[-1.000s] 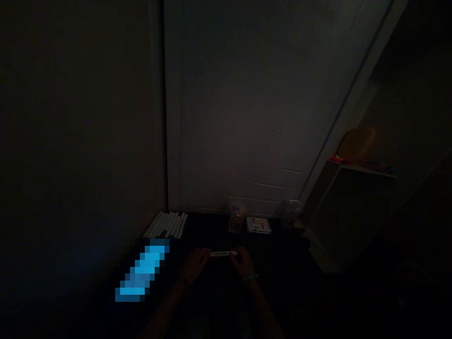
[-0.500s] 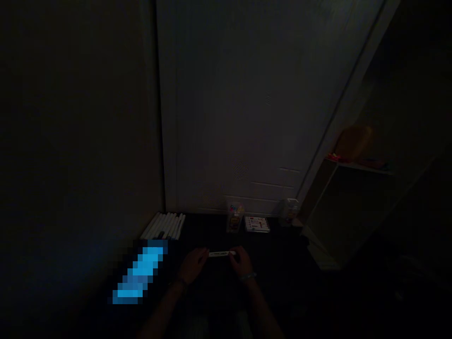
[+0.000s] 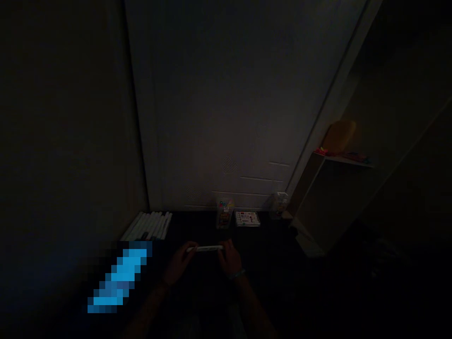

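The room is very dark. Both my hands hold one thin white marker level over a dark table. My left hand pinches its left end. My right hand is closed round its right end, with a pale band on that wrist. A row of several more white markers lies on the table to the far left of my hands.
A glowing blue screen lies on the table at the left. By the wall stand a small clear packet, a flat printed box and a clear cup. A pale shelf unit with a yellow object stands at right.
The view has shifted, so everything sits further left in the frame. My hands keep their hold on the marker; its left end now pokes out past my left fingers.
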The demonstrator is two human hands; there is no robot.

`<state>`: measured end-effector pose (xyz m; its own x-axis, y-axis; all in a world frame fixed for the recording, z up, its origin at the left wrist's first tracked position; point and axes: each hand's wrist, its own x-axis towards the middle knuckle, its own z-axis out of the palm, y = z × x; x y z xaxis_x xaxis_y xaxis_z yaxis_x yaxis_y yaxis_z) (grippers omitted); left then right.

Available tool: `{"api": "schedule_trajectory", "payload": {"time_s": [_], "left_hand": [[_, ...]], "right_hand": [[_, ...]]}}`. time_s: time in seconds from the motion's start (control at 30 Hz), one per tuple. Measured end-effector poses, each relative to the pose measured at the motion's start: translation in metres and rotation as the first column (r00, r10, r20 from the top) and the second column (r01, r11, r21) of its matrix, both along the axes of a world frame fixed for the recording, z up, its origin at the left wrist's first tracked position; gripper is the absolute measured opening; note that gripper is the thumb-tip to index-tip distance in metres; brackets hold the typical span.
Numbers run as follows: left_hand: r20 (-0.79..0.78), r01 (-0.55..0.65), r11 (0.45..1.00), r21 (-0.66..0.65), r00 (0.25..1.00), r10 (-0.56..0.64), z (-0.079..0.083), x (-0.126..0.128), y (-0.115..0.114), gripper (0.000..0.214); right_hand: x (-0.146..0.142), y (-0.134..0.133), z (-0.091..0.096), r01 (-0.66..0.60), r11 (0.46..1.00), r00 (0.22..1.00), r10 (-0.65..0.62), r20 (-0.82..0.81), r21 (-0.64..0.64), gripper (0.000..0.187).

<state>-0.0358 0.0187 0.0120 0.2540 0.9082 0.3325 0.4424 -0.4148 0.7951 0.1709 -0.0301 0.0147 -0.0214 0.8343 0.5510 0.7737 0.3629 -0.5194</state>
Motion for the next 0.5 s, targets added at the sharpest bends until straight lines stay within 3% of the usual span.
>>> {"api": "schedule_trajectory", "payload": {"time_s": [0.23,0.5], "left_hand": [[-0.19,0.005,0.999,-0.033,0.982,-0.011,0.005,0.005,-0.007,0.035],[-0.216,-0.036,0.999,-0.013,0.976,0.033,-0.012,0.003,0.002,0.041]], "right_hand": [[0.007,0.015,-0.022,0.012,0.999,0.996,-0.014,-0.082,-0.032,0.024],[0.008,0.017,-0.025,0.008,1.0,0.994,-0.009,-0.109,-0.011,0.023]]}}
